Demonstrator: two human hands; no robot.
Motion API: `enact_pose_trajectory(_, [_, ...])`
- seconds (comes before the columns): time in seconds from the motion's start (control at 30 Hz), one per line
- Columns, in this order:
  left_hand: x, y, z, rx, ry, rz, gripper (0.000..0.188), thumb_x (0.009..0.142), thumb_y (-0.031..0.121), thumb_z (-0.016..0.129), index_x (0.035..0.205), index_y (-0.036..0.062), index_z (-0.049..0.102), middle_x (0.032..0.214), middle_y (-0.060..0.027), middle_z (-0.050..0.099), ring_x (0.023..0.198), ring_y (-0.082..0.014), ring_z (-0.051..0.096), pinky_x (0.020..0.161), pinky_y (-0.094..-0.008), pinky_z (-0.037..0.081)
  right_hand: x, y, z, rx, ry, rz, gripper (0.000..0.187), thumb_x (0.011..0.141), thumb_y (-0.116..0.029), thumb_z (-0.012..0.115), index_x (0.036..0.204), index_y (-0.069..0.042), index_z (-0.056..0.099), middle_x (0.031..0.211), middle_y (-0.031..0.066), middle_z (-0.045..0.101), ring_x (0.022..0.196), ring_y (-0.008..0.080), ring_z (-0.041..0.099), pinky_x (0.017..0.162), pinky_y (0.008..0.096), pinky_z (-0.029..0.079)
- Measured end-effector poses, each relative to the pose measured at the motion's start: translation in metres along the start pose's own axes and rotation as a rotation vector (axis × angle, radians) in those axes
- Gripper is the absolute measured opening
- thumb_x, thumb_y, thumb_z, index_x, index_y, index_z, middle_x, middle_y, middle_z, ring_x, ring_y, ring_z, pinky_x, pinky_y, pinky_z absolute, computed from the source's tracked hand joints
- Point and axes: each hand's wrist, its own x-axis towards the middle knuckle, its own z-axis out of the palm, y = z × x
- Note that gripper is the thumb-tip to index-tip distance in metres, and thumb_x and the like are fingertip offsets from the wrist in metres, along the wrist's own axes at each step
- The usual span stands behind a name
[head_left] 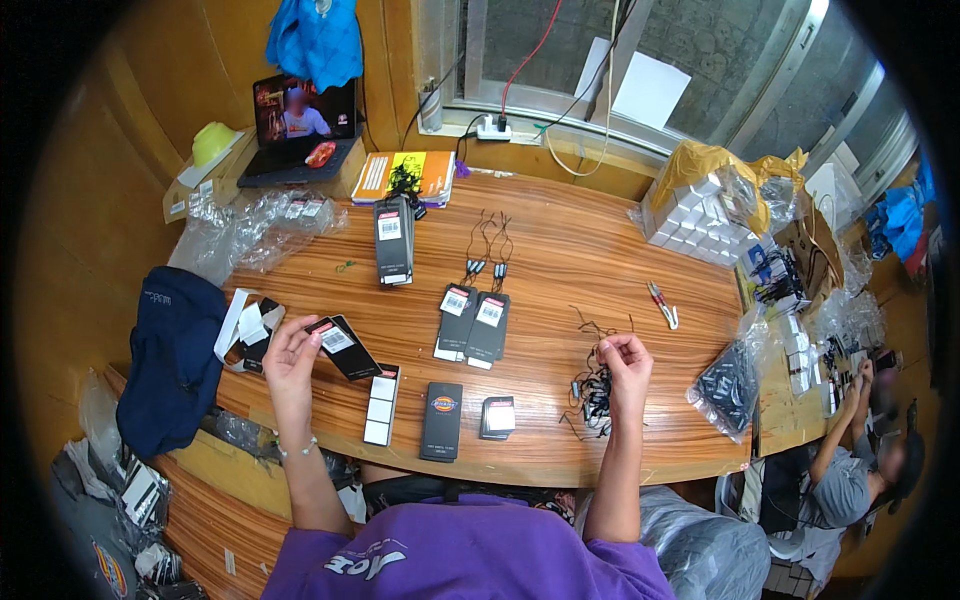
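Observation:
My left hand (290, 358) pinches the edge of black hang tags (345, 347), fanned slightly, the top one with a white-and-red sticker. My right hand (626, 362) is closed, thumb against fingertips, on a thin black string (598, 326). Below it lies a tangled pile of black strings (592, 398). Between my hands are a strip of white stickers (380, 410), a black tag stack (441, 420) and a small stack of square cards (498, 418). Farther back lie stickered tags (488, 325) with strings and a taller tag stack (393, 240).
Snips (662, 305) and a bag of black parts (725, 390) lie at the right. White boxes (695, 215) fill the back right corner. A laptop (303, 125) stands at the back left, a blue bag (172, 355) at the left. Another person (850, 485) sits at the far right.

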Motion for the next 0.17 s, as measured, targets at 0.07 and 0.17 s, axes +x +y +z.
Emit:
enact_pose_trajectory(0.07, [-0.007, -0.010, 0.000, -0.007, 0.016, -0.001, 0.023, 0.085, 0.000, 0.053, 0.107, -0.0023, 0.054, 0.092, -0.0077, 0.061, 0.076, -0.0073, 0.055, 0.064, -0.0180, 0.043, -0.001, 0.013, 0.000, -0.014, -0.010, 0.007, 0.005, 0.079, -0.002, 0.061, 0.078, -0.002, 0.057, 0.067, -0.0020, 0.053, 0.059, 0.0047, 0.048, 0.056, 0.0177, 0.038])
enact_pose_trajectory(0.17, [-0.017, -0.018, -0.004, -0.021, 0.047, -0.080, 0.024, 0.085, 0.000, 0.053, 0.109, -0.0021, 0.053, 0.091, -0.0078, 0.062, 0.075, -0.0071, 0.054, 0.064, -0.0183, 0.043, -0.004, 0.021, 0.004, -0.083, -0.034, -0.007, 0.006, 0.080, -0.002, 0.061, 0.077, -0.003, 0.056, 0.065, -0.0039, 0.051, 0.060, 0.0030, 0.045, 0.055, 0.0169, 0.035])
